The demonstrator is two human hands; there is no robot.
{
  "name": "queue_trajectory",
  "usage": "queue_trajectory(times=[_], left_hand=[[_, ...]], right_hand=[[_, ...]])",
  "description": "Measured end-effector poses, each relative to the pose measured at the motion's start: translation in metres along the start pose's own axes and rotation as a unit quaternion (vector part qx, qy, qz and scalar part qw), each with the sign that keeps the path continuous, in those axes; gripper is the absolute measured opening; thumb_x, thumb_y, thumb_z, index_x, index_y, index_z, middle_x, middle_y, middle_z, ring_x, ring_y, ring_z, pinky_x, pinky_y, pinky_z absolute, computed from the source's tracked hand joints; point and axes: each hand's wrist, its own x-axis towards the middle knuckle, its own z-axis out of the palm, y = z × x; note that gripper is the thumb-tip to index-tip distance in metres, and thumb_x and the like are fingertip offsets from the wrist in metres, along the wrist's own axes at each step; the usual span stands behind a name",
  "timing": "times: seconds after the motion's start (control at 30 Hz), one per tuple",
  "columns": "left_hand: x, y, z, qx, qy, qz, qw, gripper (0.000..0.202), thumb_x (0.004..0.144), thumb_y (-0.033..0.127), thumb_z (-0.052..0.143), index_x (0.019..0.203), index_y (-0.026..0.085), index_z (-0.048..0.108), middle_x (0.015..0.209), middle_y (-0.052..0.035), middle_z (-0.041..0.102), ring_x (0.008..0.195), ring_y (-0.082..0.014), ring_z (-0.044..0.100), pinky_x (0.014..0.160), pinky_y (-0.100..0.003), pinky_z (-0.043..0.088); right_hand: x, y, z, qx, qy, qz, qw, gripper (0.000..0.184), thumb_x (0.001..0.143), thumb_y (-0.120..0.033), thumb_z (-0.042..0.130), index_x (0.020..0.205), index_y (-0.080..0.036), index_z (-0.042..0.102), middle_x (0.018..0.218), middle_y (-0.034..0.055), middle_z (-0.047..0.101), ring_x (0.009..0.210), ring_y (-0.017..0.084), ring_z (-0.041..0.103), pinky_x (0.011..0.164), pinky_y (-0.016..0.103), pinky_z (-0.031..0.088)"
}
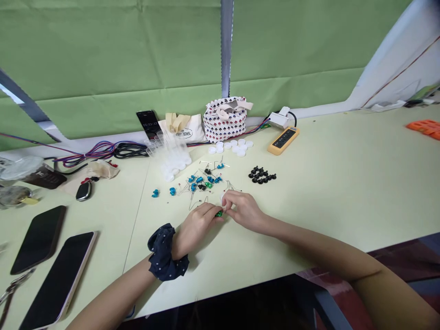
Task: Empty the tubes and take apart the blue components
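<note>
My left hand (pixel 197 224) and my right hand (pixel 242 210) meet on the pale green table (pixel 343 192), fingertips together. Between them sits a small green part (pixel 219 213), pinched by my left fingers. My right fingers are closed on something small and pale that I cannot make out. Just beyond the hands lies a scatter of small blue, green and black parts with thin wire legs (pixel 202 179). Two blue parts (pixel 155 193) lie apart to the left. A dark dotted scrunchie (pixel 165 252) is on my left wrist.
Black small parts (pixel 261 175) lie in a pile to the right, white caps (pixel 231 146) and clear tubes (pixel 172 153) behind. Two phones (pixel 51 256), a car key (pixel 83 191), cables (pixel 103 149), a patterned bag (pixel 225 118) and a yellow power strip (pixel 283 140) stand around.
</note>
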Motion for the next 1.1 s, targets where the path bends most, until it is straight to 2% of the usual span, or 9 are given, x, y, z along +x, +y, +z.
queue_trajectory(times=[0.23, 0.37, 0.47, 0.6, 0.67, 0.77, 0.9, 1.03, 1.1], left_hand=[[0.001, -0.003, 0.000, -0.047, 0.009, -0.038, 0.998, 0.020, 0.093, 0.030, 0.046, 0.101, 0.017, 0.059, 0.088, -0.0067, 0.063, 0.078, -0.0168, 0.060, 0.069, -0.030, 0.050], [0.003, -0.016, 0.002, -0.090, 0.039, -0.094, 0.991, 0.021, 0.090, 0.034, 0.049, 0.100, 0.018, 0.060, 0.082, -0.0043, 0.063, 0.071, -0.0153, 0.059, 0.065, -0.028, 0.049], [0.006, -0.028, -0.007, -0.115, 0.061, -0.148, 0.980, 0.021, 0.089, 0.034, 0.049, 0.100, 0.019, 0.060, 0.088, -0.0052, 0.065, 0.074, -0.0160, 0.060, 0.065, -0.028, 0.049], [0.002, -0.047, -0.036, -0.157, 0.097, -0.227, 0.956, 0.021, 0.089, 0.026, 0.042, 0.103, 0.017, 0.054, 0.079, -0.0031, 0.061, 0.067, -0.0143, 0.056, 0.061, -0.026, 0.045], [-0.006, -0.058, -0.055, -0.156, 0.133, -0.259, 0.944, 0.019, 0.086, 0.020, 0.037, 0.094, 0.017, 0.054, 0.071, -0.0007, 0.056, 0.063, -0.0133, 0.052, 0.059, -0.024, 0.043], [-0.027, -0.073, -0.077, -0.121, 0.182, -0.319, 0.922, 0.017, 0.081, 0.020, 0.038, 0.086, 0.017, 0.054, 0.066, 0.0012, 0.049, 0.059, -0.0124, 0.046, 0.055, -0.023, 0.038], [-0.055, -0.086, -0.088, -0.054, 0.148, -0.387, 0.908, 0.021, 0.082, 0.033, 0.044, 0.087, 0.018, 0.058, 0.061, 0.0037, 0.043, 0.051, -0.0104, 0.037, 0.049, -0.022, 0.031], [-0.068, -0.092, -0.083, -0.027, 0.094, -0.365, 0.926, 0.026, 0.081, 0.039, 0.051, 0.094, 0.018, 0.060, 0.058, 0.0056, 0.035, 0.049, -0.0096, 0.033, 0.050, -0.021, 0.029], [-0.070, -0.095, -0.080, -0.014, 0.072, -0.349, 0.934, 0.029, 0.080, 0.042, 0.054, 0.096, 0.019, 0.062, 0.059, 0.0055, 0.037, 0.050, -0.0094, 0.034, 0.051, -0.022, 0.030]], right_hand=[[0.000, -0.001, 0.002, 0.021, -0.021, 0.057, 0.998, 0.016, 0.074, -0.004, 0.057, 0.070, -0.018, 0.052, 0.065, -0.0030, 0.059, 0.056, 0.009, 0.051, 0.056, 0.020, 0.038], [0.005, 0.001, -0.003, 0.026, -0.008, 0.072, 0.997, 0.015, 0.080, -0.019, 0.062, 0.069, -0.018, 0.051, 0.061, -0.0034, 0.056, 0.053, 0.009, 0.048, 0.054, 0.021, 0.036], [0.009, 0.003, -0.013, 0.039, -0.016, 0.100, 0.994, 0.016, 0.084, -0.026, 0.058, 0.073, -0.018, 0.050, 0.060, -0.0038, 0.053, 0.050, 0.008, 0.045, 0.050, 0.021, 0.034], [0.006, 0.000, -0.033, 0.050, -0.148, 0.092, 0.983, 0.015, 0.088, -0.031, 0.053, 0.080, -0.018, 0.053, 0.060, -0.0035, 0.054, 0.052, 0.009, 0.047, 0.051, 0.021, 0.036], [-0.002, -0.006, -0.037, 0.033, -0.214, 0.066, 0.974, 0.020, 0.085, -0.038, 0.058, 0.083, -0.018, 0.056, 0.061, -0.0031, 0.055, 0.055, 0.010, 0.050, 0.053, 0.021, 0.036], [-0.019, -0.017, -0.028, -0.023, -0.239, 0.026, 0.970, 0.034, 0.079, -0.049, 0.063, 0.092, -0.017, 0.057, 0.068, -0.0006, 0.058, 0.059, 0.012, 0.053, 0.053, 0.023, 0.036], [-0.034, -0.028, 0.001, -0.137, -0.224, -0.017, 0.965, 0.029, 0.088, -0.043, 0.054, 0.096, -0.015, 0.056, 0.088, 0.0074, 0.064, 0.069, 0.017, 0.058, 0.057, 0.027, 0.038], [-0.032, -0.025, 0.019, -0.188, -0.201, 0.004, 0.961, 0.020, 0.090, -0.034, 0.052, 0.090, -0.015, 0.056, 0.088, 0.0079, 0.064, 0.070, 0.018, 0.060, 0.055, 0.027, 0.037], [-0.030, -0.022, 0.024, -0.185, -0.190, 0.009, 0.964, 0.018, 0.091, -0.033, 0.050, 0.089, -0.016, 0.056, 0.086, 0.0068, 0.065, 0.068, 0.017, 0.060, 0.054, 0.027, 0.036]])
